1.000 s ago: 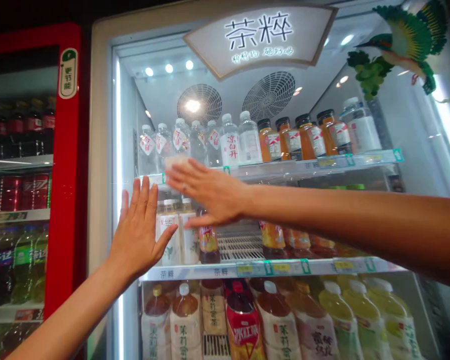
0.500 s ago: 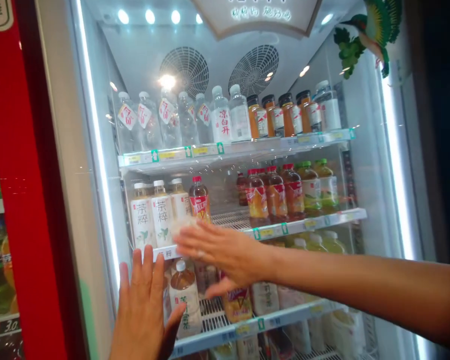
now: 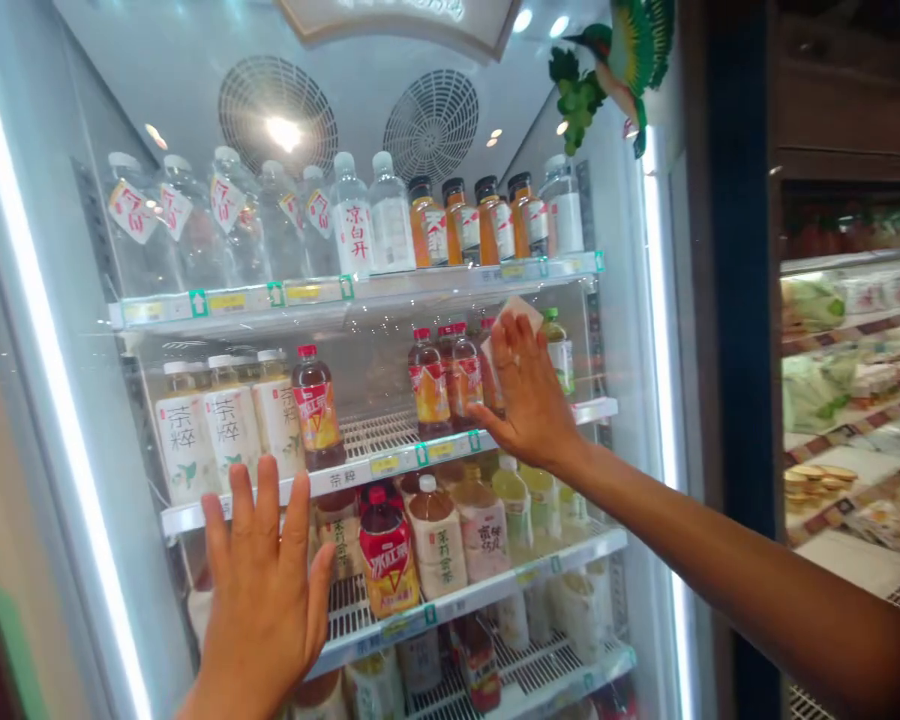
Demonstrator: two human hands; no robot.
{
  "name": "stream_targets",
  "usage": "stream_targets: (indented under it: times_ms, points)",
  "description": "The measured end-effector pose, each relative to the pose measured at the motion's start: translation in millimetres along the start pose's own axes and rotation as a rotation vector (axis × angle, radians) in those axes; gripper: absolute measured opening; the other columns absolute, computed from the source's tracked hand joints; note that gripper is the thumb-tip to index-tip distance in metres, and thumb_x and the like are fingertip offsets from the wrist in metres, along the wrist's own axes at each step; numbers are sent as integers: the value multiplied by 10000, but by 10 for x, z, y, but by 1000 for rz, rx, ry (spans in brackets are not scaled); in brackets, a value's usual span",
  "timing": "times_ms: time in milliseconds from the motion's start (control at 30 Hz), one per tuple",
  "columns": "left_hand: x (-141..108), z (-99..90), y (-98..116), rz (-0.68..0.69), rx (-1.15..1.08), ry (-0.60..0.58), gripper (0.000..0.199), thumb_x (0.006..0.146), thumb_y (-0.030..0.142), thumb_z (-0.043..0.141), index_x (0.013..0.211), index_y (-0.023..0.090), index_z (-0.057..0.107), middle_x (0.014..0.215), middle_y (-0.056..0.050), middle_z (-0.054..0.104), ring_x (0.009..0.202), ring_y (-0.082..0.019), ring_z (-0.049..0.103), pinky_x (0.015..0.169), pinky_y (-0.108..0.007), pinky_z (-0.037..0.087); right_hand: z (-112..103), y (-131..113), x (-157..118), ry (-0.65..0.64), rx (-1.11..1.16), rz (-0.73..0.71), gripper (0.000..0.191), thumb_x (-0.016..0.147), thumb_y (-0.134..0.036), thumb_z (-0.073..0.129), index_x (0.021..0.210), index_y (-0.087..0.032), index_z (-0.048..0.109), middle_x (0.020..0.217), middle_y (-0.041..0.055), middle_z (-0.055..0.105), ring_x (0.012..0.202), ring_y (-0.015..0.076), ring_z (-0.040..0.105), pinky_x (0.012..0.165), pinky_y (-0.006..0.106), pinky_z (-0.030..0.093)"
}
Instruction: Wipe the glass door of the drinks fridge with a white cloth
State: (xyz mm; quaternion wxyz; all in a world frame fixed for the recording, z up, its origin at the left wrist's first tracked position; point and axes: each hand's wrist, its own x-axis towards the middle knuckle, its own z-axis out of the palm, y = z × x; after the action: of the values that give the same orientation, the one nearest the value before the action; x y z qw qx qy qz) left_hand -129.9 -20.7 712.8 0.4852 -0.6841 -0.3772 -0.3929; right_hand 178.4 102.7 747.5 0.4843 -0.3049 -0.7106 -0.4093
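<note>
My left hand (image 3: 262, 570) is spread with fingers apart at the glass door (image 3: 375, 390) of a drinks fridge, low on the left. It holds nothing. Higher up and to the right, my right hand (image 3: 531, 400) has its fingers laid over a pale wiping cloth (image 3: 520, 308) and holds it against the glass. Only the cloth's upper part and edges show around the fingertips. Behind the right hand stand red-capped tea bottles (image 3: 429, 385) and a green-capped bottle (image 3: 559, 350). White-labelled tea bottles (image 3: 229, 425) stand behind the glass above my left hand.
Clear water bottles (image 3: 352, 215) and dark-capped amber bottles (image 3: 461, 222) line the top shelf. More bottles (image 3: 388, 555) fill the lower shelves. A bird sticker (image 3: 626, 60) is at the upper right. Beyond the dark frame (image 3: 746, 300) is a food shelf (image 3: 832, 400).
My right hand has swept right and up across the glass with the cloth. The left hand remains spread at the lower left. The view has turned right, bringing the food shelf in.
</note>
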Motion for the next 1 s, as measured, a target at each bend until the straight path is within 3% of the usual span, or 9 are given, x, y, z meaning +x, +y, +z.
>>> stream_targets:
  times_ms: [33,133,200,333,400,533,600,800,1000]
  points:
    - [61,76,127,3,1,-1,828,944,192,505,1635,169,51,1732,-91,-53,1597,-316,-68,1295,-558,-36,-25,71,-94,-19,18,-31,949,1006,-656,375,1628,-85,-59,1716,177,-17,1592,321,-61,1269,634,106]
    - [174,336,558,21,8,-7,808,952,208,501,1634,175,68,1731,-55,-26,1601,-294,-50,1302,-544,-52,-88,171,-506,-234,98,-403,960,979,-703,394,1640,-113,23,1717,111,131,1601,254,31,1302,509,154]
    - [174,521,859,35,14,-26,789,962,253,501,1632,177,91,1726,-37,27,1604,-276,-12,1307,-543,-47,-132,327,-740,-298,96,-492,951,968,-695,443,1644,-142,67,1708,83,196,1600,236,73,1303,473,184]
    - [79,878,1413,16,3,-44,777,969,330,517,1629,206,127,1708,-16,105,1603,-256,17,1311,-547,-34,-152,743,-1129,-116,8,-69,991,969,-630,497,1639,-109,-14,1720,156,29,1594,340,14,1268,618,185]
    - [-12,1036,1667,-31,-2,-39,786,960,312,534,1628,214,131,1705,-27,108,1601,-260,10,1310,-548,-32,-88,726,-1539,-74,3,76,970,981,-563,496,1635,-97,-49,1716,170,-27,1590,358,5,1249,653,202]
    - [-424,1277,2140,-137,19,-91,820,931,265,586,1626,210,153,1696,-77,159,1595,-278,9,1305,-571,-2,40,334,-2648,-170,88,-7,989,934,-582,550,1642,-85,70,1684,212,194,1562,382,204,1175,640,386]
    - [-710,1335,2320,-147,24,-162,814,922,242,597,1621,213,182,1687,-83,208,1593,-279,34,1307,-568,18,36,283,-2885,-199,107,-19,972,934,-576,558,1641,-87,104,1664,224,251,1537,391,277,1150,628,429]
    - [-1222,1291,2499,-224,48,-273,787,923,200,570,1619,207,201,1681,-140,212,1586,-310,43,1287,-631,53,30,646,-2304,-138,97,188,952,989,-451,502,1629,-133,-128,1702,182,-61,1578,384,32,1232,709,192]
    - [-1569,1128,2393,-294,88,-343,769,937,194,537,1620,207,185,1666,-142,262,1580,-294,57,1284,-623,109,105,1,-3277,-180,138,115,902,975,-455,525,1650,-133,20,1709,164,43,1565,396,153,1169,695,384]
